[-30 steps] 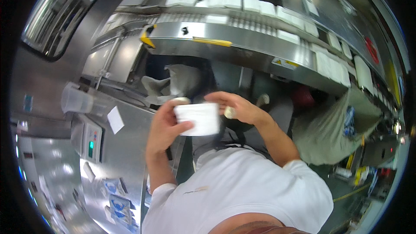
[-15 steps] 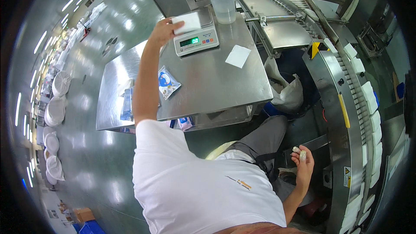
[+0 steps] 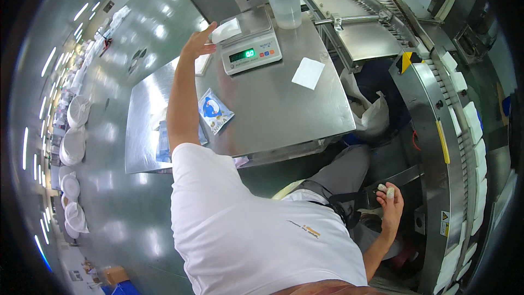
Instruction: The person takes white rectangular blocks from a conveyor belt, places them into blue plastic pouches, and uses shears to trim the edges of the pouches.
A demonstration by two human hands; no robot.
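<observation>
My left hand [image 3: 200, 42] is at the left side of a white digital scale [image 3: 251, 54], fingers spread and nothing gripped. Just beside its fingers, a folded white sheet [image 3: 226, 31] lies tilted at the left part of the scale's steel pan [image 3: 252, 22]. Low on the right, beside my leg, my right hand [image 3: 391, 207] hangs loosely curled, its fingers somewhat apart. Two of its fingertips have whitish covers; I see nothing held in it. Another white sheet [image 3: 308, 73] lies flat on the steel table [image 3: 273, 114], right of the scale.
Behind the scale stands a clear plastic jug [image 3: 284, 4]. A blue-and-white packet [image 3: 214, 110] lies near my left forearm, with more white sheets [image 3: 202, 64] by the scale. To the right, a conveyor [image 3: 436, 114] carries white sheets past a lined bin [image 3: 371, 112].
My left hand has let go of the white sheet and drawn slightly left, fingers spreading. The sheet has tipped onto the left of the scale's pan. My right hand keeps much the same pose.
</observation>
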